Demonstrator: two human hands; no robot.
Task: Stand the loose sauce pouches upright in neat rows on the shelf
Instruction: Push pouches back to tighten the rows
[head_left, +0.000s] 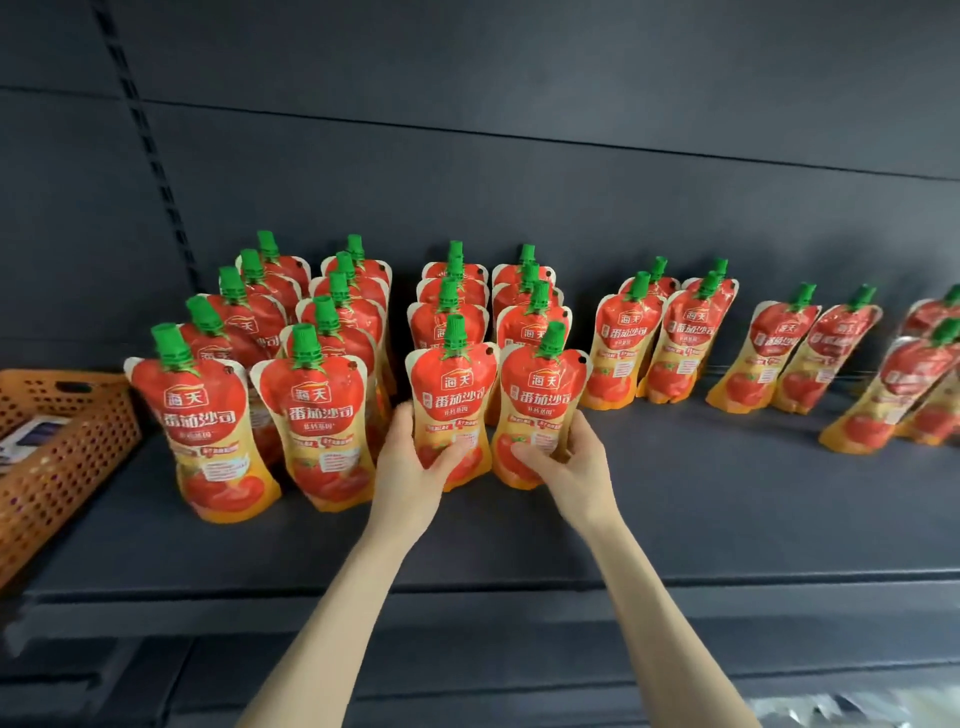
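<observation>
Red and yellow tomato sauce pouches with green caps stand in rows on a dark shelf (675, 519). My left hand (410, 467) grips the lower part of the front pouch (451, 395) of the third row. My right hand (566, 462) grips the front pouch (540, 400) of the fourth row beside it. Both pouches stand upright on the shelf. Two longer rows (311, 405) stand to the left. Shorter pairs (660, 343) lean back further right.
An orange perforated basket (57, 467) sits at the shelf's left end with something pale inside. More pouches (904, 384) lean at the far right edge. The shelf's front lip (519, 603) runs below my forearms. Bare shelf lies right of my hands.
</observation>
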